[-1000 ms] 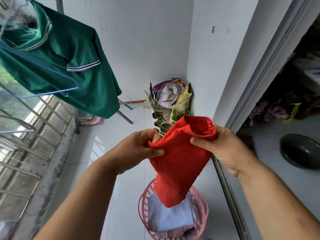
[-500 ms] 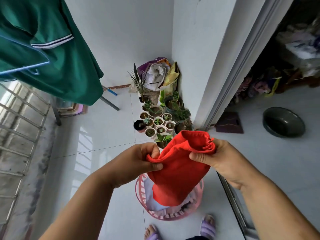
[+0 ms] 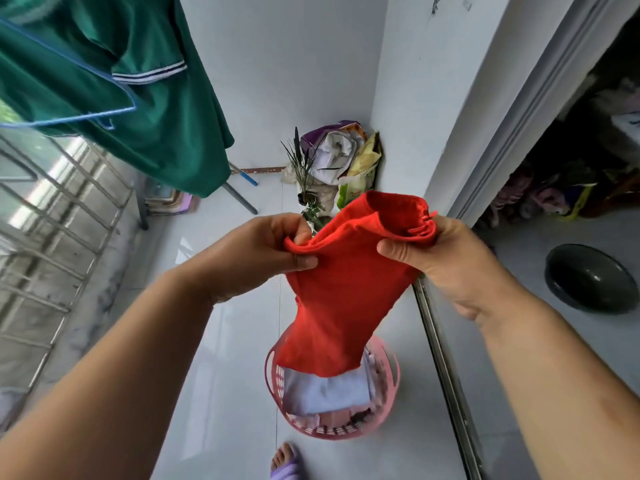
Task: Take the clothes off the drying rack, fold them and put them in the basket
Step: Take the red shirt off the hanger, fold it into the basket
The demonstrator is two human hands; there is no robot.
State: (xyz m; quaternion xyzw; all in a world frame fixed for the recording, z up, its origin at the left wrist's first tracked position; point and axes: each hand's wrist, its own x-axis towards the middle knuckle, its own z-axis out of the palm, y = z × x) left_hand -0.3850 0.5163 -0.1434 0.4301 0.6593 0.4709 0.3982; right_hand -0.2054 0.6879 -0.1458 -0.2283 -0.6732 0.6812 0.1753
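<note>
A red garment (image 3: 343, 299) hangs folded between my hands, over the pink basket (image 3: 389, 400) on the floor. My left hand (image 3: 256, 254) pinches its upper left edge. My right hand (image 3: 440, 261) grips the waistband end at the upper right. The basket holds a folded white cloth (image 3: 325, 393) and other pieces beneath. A green shirt (image 3: 138, 98) on a blue hanger (image 3: 69, 116) hangs from the drying rack at the upper left.
A metal window grille (image 3: 52, 244) runs along the left. Potted plants and bags (image 3: 332, 161) fill the far corner. A sliding door track (image 3: 446, 375) lies right of the basket, with a dark basin (image 3: 588, 277) beyond. My sandalled foot (image 3: 287, 462) is near the basket.
The view tilted down and back up while both hands kept hold of the red garment. It still hangs above the basket; my left fingers have shifted slightly on its edge.
</note>
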